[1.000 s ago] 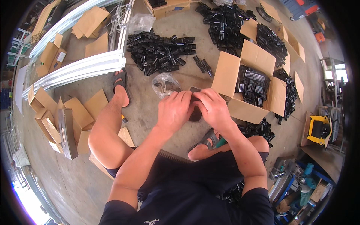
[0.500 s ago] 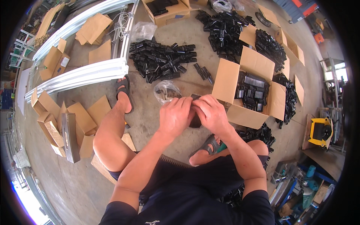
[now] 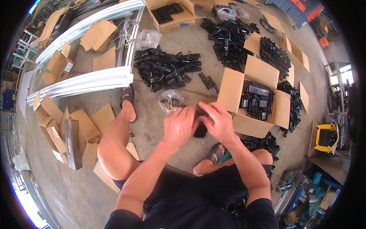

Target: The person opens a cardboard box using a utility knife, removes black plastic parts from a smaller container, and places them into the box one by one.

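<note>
My left hand (image 3: 179, 124) and my right hand (image 3: 216, 121) meet in front of me, fingers bent and closed round a small black part (image 3: 199, 112). Most of that part is hidden behind the fingers, so its exact shape does not show. Below it, between my wrists, another dark object (image 3: 200, 131) appears, whose kind I cannot make out. Just beyond my left hand lies a see-through plastic bag (image 3: 171, 100) with small dark pieces in it. Past my right hand stands an open cardboard box (image 3: 252, 126) holding rows of black parts (image 3: 257, 100).
Heaps of black parts (image 3: 164, 68) lie ahead, with more (image 3: 228, 44) farther right. White metal profiles (image 3: 87, 81) stretch across the left. Opened cartons (image 3: 85, 124) stand by my left leg. A yellow-framed object (image 3: 326, 137) and tools (image 3: 305, 191) are at the right.
The whole view has shifted slightly downward. My right fingers have lifted and moved a little on the black part, showing more of it. Both hands still hold it.
</note>
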`<state>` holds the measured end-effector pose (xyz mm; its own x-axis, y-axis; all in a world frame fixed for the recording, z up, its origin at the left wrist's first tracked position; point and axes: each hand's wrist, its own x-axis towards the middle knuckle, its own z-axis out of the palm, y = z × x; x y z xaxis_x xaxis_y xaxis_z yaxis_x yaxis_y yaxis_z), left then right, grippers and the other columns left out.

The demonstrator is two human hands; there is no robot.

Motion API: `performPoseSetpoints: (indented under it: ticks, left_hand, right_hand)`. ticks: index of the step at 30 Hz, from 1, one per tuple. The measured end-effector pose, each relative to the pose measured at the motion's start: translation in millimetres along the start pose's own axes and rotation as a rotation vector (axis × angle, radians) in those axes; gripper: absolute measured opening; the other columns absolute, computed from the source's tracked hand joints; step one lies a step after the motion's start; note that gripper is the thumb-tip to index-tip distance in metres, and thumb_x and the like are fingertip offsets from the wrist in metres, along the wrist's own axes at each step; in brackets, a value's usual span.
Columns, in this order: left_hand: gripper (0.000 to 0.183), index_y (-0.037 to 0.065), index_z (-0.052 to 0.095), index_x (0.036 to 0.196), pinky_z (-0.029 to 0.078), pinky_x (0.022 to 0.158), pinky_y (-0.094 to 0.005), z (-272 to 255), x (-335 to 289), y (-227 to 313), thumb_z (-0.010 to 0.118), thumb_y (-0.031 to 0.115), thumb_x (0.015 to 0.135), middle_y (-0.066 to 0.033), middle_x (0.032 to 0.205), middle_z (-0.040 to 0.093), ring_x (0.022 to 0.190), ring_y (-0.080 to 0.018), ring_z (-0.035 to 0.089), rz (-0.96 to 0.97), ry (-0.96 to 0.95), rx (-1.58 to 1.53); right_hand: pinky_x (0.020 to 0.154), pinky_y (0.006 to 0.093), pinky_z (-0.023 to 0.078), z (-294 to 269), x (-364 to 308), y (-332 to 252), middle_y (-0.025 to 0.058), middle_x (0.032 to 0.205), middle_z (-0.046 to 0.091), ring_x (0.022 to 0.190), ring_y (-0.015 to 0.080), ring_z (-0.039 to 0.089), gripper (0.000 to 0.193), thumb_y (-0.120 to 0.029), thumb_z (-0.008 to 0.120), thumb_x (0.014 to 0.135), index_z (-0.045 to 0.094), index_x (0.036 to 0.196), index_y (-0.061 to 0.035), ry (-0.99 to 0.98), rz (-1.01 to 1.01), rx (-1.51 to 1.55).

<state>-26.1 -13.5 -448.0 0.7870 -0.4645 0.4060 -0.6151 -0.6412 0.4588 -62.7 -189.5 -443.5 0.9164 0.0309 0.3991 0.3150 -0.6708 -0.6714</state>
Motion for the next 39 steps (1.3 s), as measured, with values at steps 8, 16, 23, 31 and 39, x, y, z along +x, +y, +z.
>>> performPoseSetpoints:
  ticks: [8, 16, 23, 31, 39]
  left_hand:
    - [0.033, 0.005, 0.072, 0.109, 0.056, 0.068, -0.0324, -18.0, 7.0, 12.0, 0.082, 0.018, 0.08, -0.009, 0.088, 0.075, 0.074, -0.0202, 0.071, -0.371, -0.091, -0.412]
    - [0.033, -0.002, 0.069, 0.121, 0.051, 0.07, -0.0225, -23.9, 9.7, 6.6, 0.075, 0.012, 0.092, -0.0036, 0.091, 0.075, 0.079, -0.0062, 0.064, -0.633, -0.27, -1.021]
    - [0.023, -0.001, 0.066, 0.113, 0.051, 0.074, -0.0229, -18.3, 4.3, 16.7, 0.075, 0.004, 0.092, -0.0032, 0.094, 0.072, 0.082, -0.0061, 0.064, -0.558, -0.031, -1.047]
    - [0.013, 0.0, 0.064, 0.104, 0.057, 0.074, -0.0257, -11.2, 6.7, -9.8, 0.068, -0.006, 0.094, -0.0102, 0.098, 0.074, 0.083, -0.0133, 0.07, -0.651, 0.091, -1.386]
    - [0.011, 0.009, 0.063, 0.109, 0.062, 0.072, -0.0372, -71.2, 14.7, -46.5, 0.068, 0.013, 0.099, -0.0182, 0.107, 0.072, 0.085, -0.0272, 0.073, -0.876, 0.447, -1.515]
  right_hand:
    - [0.078, 0.0287, 0.057, -3.2, -9.7, 34.8, 0.005, 0.109, 0.069, 0.088, 0.0148, 0.066, 0.049, -0.01, 0.076, 0.093, 0.058, 0.138, 0.0001, -0.216, 0.633, 1.126]
    - [0.079, 0.0288, 0.059, 6.5, -7.9, 22.3, 0.0071, 0.108, 0.072, 0.09, 0.014, 0.069, 0.032, -0.007, 0.072, 0.096, 0.066, 0.126, 0.0007, -0.134, 0.62, 1.197]
    - [0.073, 0.026, 0.057, 7.4, -1.7, 12.6, 0.0056, 0.1, 0.073, 0.081, 0.011, 0.068, 0.03, -0.01, 0.074, 0.095, 0.067, 0.122, 0.0012, -0.031, 0.643, 1.155]
    - [0.064, 0.0246, 0.054, 13.4, 34.3, -3.7, 0.0028, 0.093, 0.071, 0.075, 0.0083, 0.065, 0.035, -0.019, 0.072, 0.098, 0.067, 0.124, 0.0035, -0.128, 0.667, 1.003]
    - [0.063, 0.0354, 0.054, 115.3, 71.4, 94.9, 0.0073, 0.078, 0.071, 0.066, 0.0192, 0.067, 0.027, -0.026, 0.068, 0.097, 0.074, 0.099, 0.0005, -0.231, 0.54, 0.34]
